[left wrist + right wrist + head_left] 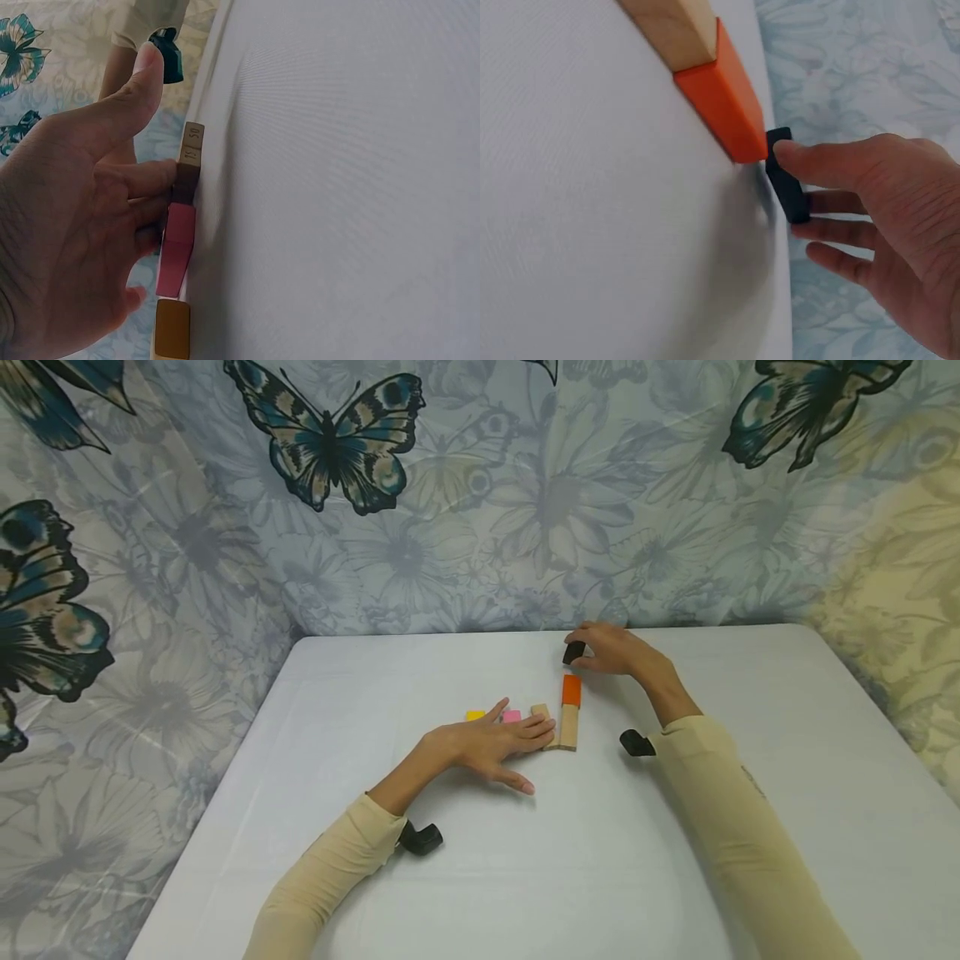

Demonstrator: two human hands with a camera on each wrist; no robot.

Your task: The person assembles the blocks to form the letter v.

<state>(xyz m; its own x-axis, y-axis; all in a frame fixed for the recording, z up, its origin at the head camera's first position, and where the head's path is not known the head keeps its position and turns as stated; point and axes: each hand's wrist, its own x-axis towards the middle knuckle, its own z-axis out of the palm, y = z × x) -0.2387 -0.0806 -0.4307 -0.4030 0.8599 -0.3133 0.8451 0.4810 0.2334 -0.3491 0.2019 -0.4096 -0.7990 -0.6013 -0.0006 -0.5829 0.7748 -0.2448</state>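
Note:
My right hand [611,647] is at the far side of the table, pinching a black block [786,176] between thumb and fingers. Just nearer stands an orange block [572,690], end to end with a plain wooden block [568,727]. My left hand [491,747] spreads its fingers over a row of blocks, a fingertip touching a wooden block [190,154] with engraved numbers. Beside that block, partly behind the fingers, is a pink block [176,247]. A yellow block [172,330] comes after it, mostly hidden by the hand in the head view.
The blocks are on a white table [465,893]. A wall covering [465,552] with butterflies and flowers rises directly behind the table's far edge. Black wrist devices [422,839] stick out from both sleeves.

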